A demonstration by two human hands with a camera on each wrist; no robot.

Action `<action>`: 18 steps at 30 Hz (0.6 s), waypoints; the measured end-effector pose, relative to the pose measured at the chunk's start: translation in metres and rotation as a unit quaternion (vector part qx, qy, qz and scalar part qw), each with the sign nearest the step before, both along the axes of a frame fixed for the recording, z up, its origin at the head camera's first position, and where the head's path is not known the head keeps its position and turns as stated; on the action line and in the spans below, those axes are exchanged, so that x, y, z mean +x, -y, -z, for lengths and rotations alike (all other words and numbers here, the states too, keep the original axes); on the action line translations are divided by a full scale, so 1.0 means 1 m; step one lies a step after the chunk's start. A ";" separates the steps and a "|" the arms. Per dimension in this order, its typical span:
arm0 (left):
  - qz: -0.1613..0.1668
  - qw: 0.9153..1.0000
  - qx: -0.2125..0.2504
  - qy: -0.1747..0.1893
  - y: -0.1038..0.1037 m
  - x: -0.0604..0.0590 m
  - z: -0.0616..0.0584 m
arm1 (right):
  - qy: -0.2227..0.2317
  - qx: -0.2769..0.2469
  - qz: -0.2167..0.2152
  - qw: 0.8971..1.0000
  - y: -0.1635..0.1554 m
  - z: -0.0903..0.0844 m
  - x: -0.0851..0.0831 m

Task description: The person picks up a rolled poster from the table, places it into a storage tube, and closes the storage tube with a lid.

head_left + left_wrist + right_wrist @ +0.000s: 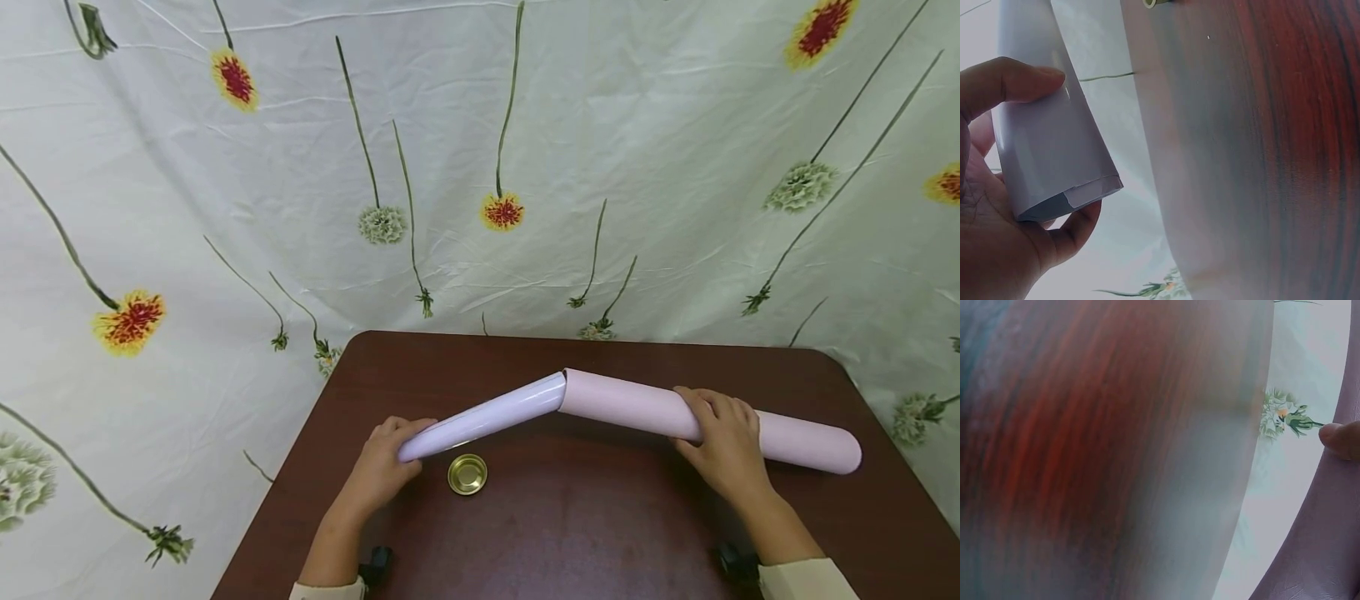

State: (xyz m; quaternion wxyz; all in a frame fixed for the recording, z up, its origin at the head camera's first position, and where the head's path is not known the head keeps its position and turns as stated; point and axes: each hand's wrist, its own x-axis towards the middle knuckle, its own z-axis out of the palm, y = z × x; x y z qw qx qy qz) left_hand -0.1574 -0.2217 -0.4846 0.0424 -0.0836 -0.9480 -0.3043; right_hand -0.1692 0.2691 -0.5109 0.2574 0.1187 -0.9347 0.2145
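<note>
Head view: a rolled white sheet (483, 418) is held near its outer end by the left hand (384, 467), fingers curled round it. Its far end is seen entering the open mouth of a pink tube (705, 419), at a point roughly midway between the two hands. The pink tube is gripped around its middle by the right hand (726, 447), fingers wrapped over the top; the closed, rounded end of the tube extends outward past that hand. Both items are held just above a dark brown worktop (570, 533). A small gold lid (467, 474) is noted lying flat on the worktop just beside the left hand, on its inner side and below the roll, apart from it. A flowered cloth (450, 167) is hung behind the worktop.

Left wrist view: the rolled white sheet (1054, 137) is seen clasped in the left hand (997, 237), thumb across its front, fingers under its open end. The gold lid (1150, 3) is cut off at the top edge.

Right wrist view: the pink tube (1325, 537) is seen along the right edge, with one fingertip (1341, 439) pressed on it. The worktop (1085, 450) is blurred.
</note>
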 end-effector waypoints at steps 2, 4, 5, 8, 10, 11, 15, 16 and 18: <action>-0.001 1.000 -0.007 -0.003 0.000 -0.001 0.000 | -0.001 0.004 -0.002 1.000 0.000 0.000 0.000; -0.001 1.000 -0.010 -0.006 0.000 -0.002 0.000 | -0.003 0.007 -0.005 1.000 0.000 -0.001 0.000; 0.000 1.000 -0.012 -0.007 0.000 -0.002 0.001 | -0.005 0.008 -0.006 1.000 -0.001 -0.001 0.000; 0.003 1.000 -0.018 -0.013 0.000 -0.003 0.001 | -0.012 0.015 -0.009 1.000 -0.001 -0.002 0.000; 0.005 1.000 -0.022 -0.017 0.000 -0.003 0.001 | -0.016 0.019 -0.012 1.000 -0.001 -0.002 0.000; 0.006 1.000 -0.023 -0.019 0.000 -0.003 0.001 | -0.018 0.022 -0.014 1.000 -0.001 -0.003 0.000; 0.006 1.000 -0.020 -0.023 -0.001 -0.004 -0.001 | -0.022 0.031 -0.016 0.999 -0.001 -0.004 0.000; 0.005 1.000 -0.018 -0.022 -0.002 -0.004 -0.002 | -0.022 0.033 -0.017 0.999 -0.001 -0.004 0.000; 0.001 1.000 -0.015 -0.019 -0.003 -0.004 -0.003 | -0.023 0.036 -0.018 0.999 -0.001 -0.004 0.000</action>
